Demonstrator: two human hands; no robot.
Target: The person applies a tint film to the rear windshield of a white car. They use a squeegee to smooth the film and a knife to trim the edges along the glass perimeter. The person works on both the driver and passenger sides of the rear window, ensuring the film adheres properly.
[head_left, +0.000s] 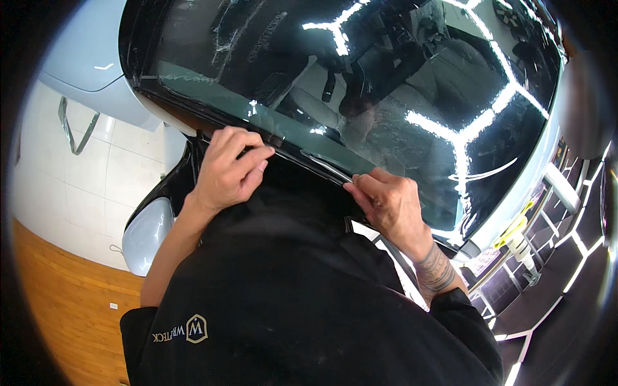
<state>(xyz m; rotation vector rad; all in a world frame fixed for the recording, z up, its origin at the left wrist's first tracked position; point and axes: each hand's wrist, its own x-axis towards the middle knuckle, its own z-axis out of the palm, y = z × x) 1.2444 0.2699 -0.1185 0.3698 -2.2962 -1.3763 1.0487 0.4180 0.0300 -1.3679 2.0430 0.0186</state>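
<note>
Both hands are at the near side edge of a car windshield point(360, 122), whose glass carries wet-looking streaks and bright light reflections. My left hand point(232, 164) is closed, fingers curled and fingertips at the dark border of the glass; what they pinch, if anything, is too small to make out. To its right, my right hand point(389, 199) is pinched between thumb and bent fingers on a thin, glossy strip, like the edge of clear film point(328, 167). This strip runs along the black trim between the hands. My body leans close against the car side.
A pale blue hood point(84, 45) lies at the upper left, and a side mirror point(148, 238) sticks out below it. Beyond are white tiles point(84, 174) and a wooden floor point(64, 296). At right, a white spray bottle point(521, 251) and yellow cloth point(515, 225) are near the roof.
</note>
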